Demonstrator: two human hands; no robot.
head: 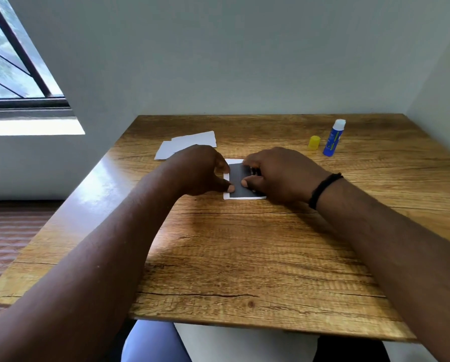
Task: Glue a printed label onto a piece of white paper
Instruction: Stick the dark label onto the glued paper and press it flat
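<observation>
Dark grey, the label (238,182) lies flat on a piece of white paper (227,178), whose white margin shows along the left and near edges, on a wooden table (244,257). The left hand (200,171) has its fingers curled, thumb tip pressing down at the label's left edge. The right hand (278,173) covers the label's right part, thumb tip pressed on the dark surface just beside the left thumb, its other fingers bent down over the far right portion; how far they grip cannot be told. Beyond the left fingers lie loose white sheets (187,145). Well beyond the right fingers stand a blue glue stick (333,138) and its yellow cap (314,144), apart.
</observation>
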